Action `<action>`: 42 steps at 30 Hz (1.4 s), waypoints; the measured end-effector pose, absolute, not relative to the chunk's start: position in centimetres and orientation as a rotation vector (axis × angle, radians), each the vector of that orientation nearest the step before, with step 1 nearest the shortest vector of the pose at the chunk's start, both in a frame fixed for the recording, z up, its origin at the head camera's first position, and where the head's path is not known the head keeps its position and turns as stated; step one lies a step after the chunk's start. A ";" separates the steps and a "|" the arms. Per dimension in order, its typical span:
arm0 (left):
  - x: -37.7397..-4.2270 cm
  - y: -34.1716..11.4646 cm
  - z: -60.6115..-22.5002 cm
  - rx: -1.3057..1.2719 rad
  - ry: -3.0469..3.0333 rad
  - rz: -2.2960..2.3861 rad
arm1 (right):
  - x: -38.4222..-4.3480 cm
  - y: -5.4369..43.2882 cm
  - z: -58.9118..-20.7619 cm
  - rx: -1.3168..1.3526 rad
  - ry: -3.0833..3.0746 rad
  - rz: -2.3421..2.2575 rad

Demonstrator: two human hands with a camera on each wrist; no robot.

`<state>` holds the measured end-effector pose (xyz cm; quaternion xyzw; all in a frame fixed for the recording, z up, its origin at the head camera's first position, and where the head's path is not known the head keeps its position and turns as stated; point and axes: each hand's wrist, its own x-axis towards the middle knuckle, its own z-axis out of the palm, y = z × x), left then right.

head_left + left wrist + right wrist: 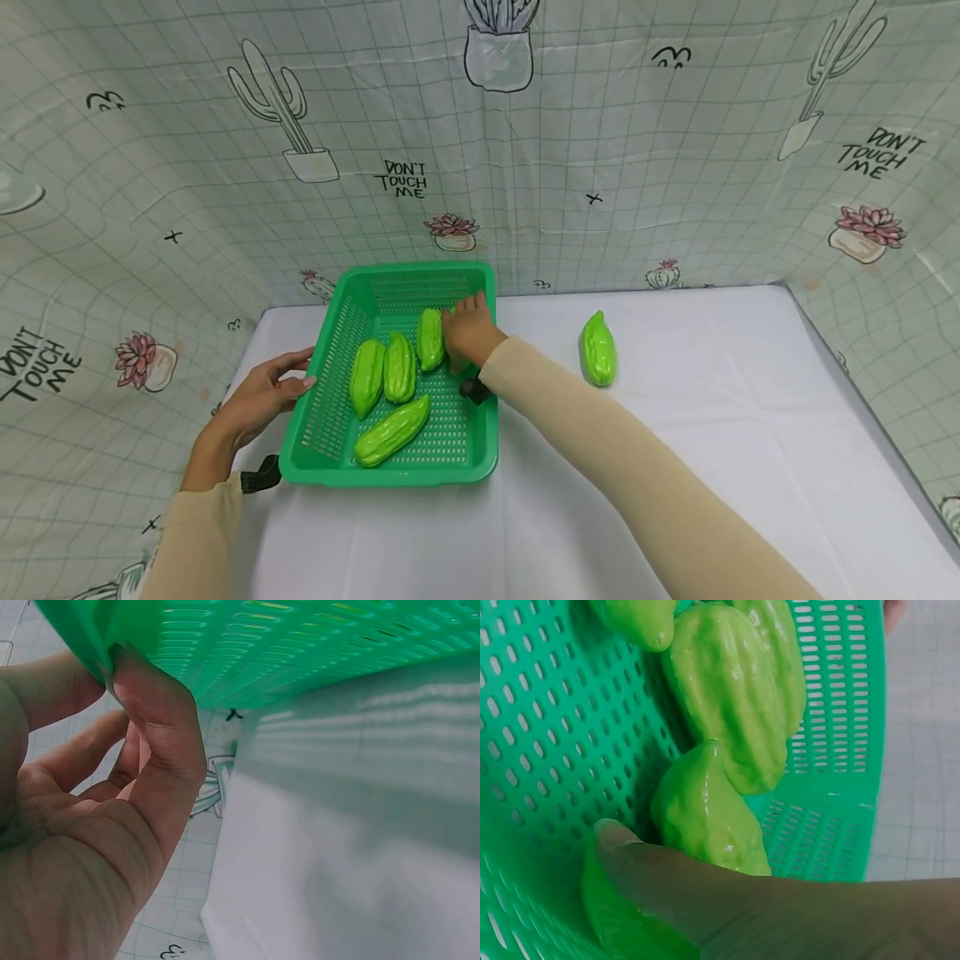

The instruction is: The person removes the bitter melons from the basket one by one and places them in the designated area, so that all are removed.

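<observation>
My left hand point(258, 402) pinches the left rim of a green plastic basket point(390, 477) between thumb and fingers; the left wrist view shows the grip on the rim close up. Inside the basket, near its right wall, my right hand point(471, 329) holds a green bitter melon point(630, 919), mostly hidden beneath the hand, with the thumb lying along it. Several other ridged bitter melons lie on the basket floor: one point(431, 340) close beside the right hand, two side by side at the left, and one point(392, 431) lying slantwise at the front.
Another bitter melon point(598, 350) lies on the white tablecloth point(720, 400) to the right of the basket. A curtain point(570, 150) with a grid and cactus drawings hangs behind the table and at both sides. Dark camera mounts sit at both wrists.
</observation>
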<state>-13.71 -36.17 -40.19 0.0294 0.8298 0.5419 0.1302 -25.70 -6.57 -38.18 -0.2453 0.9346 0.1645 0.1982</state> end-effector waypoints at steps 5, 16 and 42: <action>-13.7 -36.1 -40.2 0.078 2.406 1.583 | -25.6 -7.0 -38.4 -0.663 2.598 0.546; -13.7 -36.3 -40.3 0.083 2.404 1.573 | -25.7 -7.6 -39.0 -0.636 2.608 0.603; -13.6 -36.1 -40.2 0.078 2.400 1.575 | -24.3 -7.9 -39.4 -0.657 2.587 0.662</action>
